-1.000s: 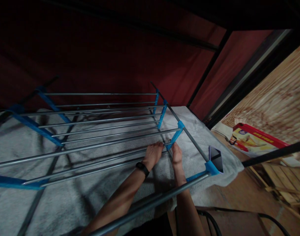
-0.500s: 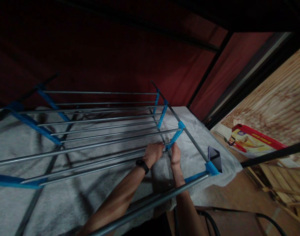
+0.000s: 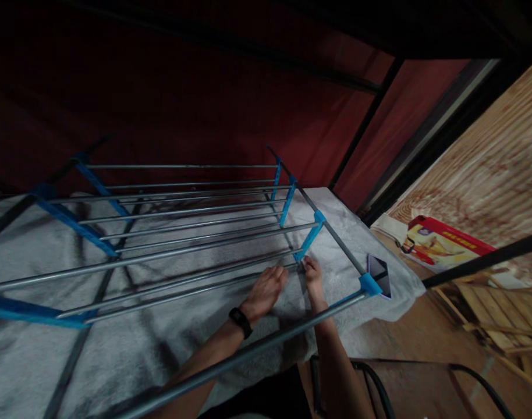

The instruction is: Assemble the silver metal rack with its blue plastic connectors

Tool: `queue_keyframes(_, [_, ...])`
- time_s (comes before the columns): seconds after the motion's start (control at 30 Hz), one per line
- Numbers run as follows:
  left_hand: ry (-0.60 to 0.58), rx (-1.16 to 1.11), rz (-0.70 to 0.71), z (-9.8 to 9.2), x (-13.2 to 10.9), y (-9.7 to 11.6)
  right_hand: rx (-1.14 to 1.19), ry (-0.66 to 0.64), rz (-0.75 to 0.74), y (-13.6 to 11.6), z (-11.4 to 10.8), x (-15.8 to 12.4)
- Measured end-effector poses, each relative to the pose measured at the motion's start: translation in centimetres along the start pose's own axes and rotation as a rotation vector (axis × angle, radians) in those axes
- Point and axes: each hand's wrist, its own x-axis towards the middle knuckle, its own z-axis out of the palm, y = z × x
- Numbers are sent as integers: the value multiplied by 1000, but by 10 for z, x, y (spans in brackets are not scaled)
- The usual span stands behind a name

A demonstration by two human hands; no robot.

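A rack of grey metal tubes joined by blue plastic brackets lies on its side on a grey cloth. My right hand is closed beside the lower end of the nearest right bracket; its fingertips are curled there, and whatever they grip is hidden. To its left, my left hand, with a black band on the wrist, hovers by the ends of the lower tubes. Its fingers are loosely stretched out and hold nothing visible. A long tube crosses in front of both forearms, ending in a blue corner bracket.
A phone lies on the grey cloth near its right edge. Beyond are a red and yellow box and wooden slats on the floor. A dark red wall rises behind the rack. A chair stands at bottom right.
My left hand has let go of the bracket's lower end and drawn back left and toward me. My right hand stays beside the bracket, its fingers now more curled.
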Motion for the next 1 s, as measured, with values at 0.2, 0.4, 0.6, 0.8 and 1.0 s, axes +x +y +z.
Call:
queue_keyframes(0.2, [-11, 6, -234, 29, 16, -18, -39, -121, 40, 12, -5, -2])
queue_keyframes(0.4, [-76, -51, -258, 27, 35, -21, -93, -92, 23, 17, 1, -2])
queue_keyframes(0.6, [-101, -74, -195, 23, 32, -24, -157, -51, 20, 23, 6, 1])
queue_keyframes(0.8, [-114, -58, -162, 25, 34, -20, -178, -57, 26, 16, 6, 0])
queue_keyframes(1.0, [-63, -119, -107, 26, 58, -2, -160, -73, 42, 13, 7, -2])
